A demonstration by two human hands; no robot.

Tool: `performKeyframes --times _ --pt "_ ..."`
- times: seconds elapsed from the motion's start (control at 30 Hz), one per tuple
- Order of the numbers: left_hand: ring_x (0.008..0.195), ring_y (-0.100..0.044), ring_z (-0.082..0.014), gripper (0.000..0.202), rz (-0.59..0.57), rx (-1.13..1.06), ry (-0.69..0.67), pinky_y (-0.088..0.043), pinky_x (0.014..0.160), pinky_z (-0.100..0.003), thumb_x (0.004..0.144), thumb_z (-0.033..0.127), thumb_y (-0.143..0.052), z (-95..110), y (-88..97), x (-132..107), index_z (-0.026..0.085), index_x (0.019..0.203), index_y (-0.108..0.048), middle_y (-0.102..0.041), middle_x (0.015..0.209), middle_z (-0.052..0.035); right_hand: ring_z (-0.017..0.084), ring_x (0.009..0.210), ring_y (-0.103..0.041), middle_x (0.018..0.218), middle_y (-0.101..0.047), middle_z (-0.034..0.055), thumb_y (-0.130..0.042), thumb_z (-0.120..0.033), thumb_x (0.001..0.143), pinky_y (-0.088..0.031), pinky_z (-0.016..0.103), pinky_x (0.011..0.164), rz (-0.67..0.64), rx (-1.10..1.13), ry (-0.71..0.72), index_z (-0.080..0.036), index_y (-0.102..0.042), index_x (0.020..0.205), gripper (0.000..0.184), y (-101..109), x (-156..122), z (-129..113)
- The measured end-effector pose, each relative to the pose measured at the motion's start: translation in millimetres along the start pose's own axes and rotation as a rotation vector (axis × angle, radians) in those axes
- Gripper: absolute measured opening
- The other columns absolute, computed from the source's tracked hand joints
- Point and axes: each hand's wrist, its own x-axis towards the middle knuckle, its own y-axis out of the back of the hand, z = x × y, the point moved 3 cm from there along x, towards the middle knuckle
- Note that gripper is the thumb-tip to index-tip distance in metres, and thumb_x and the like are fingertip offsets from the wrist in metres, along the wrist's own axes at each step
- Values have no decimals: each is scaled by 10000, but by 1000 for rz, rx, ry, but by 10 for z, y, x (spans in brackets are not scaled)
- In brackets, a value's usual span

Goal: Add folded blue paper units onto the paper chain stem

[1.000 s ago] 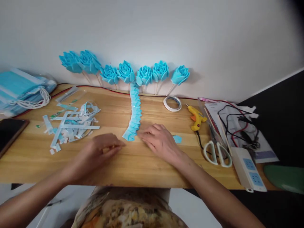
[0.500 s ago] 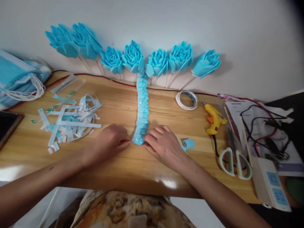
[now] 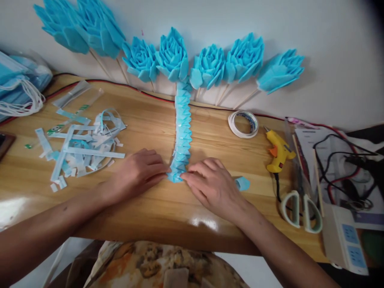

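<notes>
A long light-blue strip with zigzag pleats (image 3: 183,128) runs from the wall side of the table down toward me, curving slightly left at its near end. My left hand (image 3: 139,170) is closed, its fingertips gripping the left edge of that near end. At the opposite edge, my right hand (image 3: 214,182) pinches the strip between thumb and fingers. A small scrap of blue fabric (image 3: 242,183) lies just beyond my right hand. Blue flowers on sticks (image 3: 171,56) lean against the wall behind the strip's far end.
Cut-off blue and white strips (image 3: 87,152) are heaped at left, with face masks (image 3: 21,86) farther back. To the right are a tape roll (image 3: 243,124), a yellow glue gun (image 3: 277,152), scissors (image 3: 301,212), a power strip (image 3: 342,236) and tangled cables (image 3: 348,172).
The camera view has shifted closer to the table, so the flowers look larger. Both hands stay at the strip's near end, with only slight finger movement.
</notes>
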Motion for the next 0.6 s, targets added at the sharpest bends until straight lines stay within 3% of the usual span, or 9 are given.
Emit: performKeyframes --times 0.6 --pt "831 -585 -179 143 24 -98 13 -407 747 -317 942 227 -549 -70 -27 14 167 988 -670 -665 878 -62 191 822 -493 945 -682 39 -505 -115 923 -346 354 751 32 42 17 -194 -647 1056 209 -85 23 7"
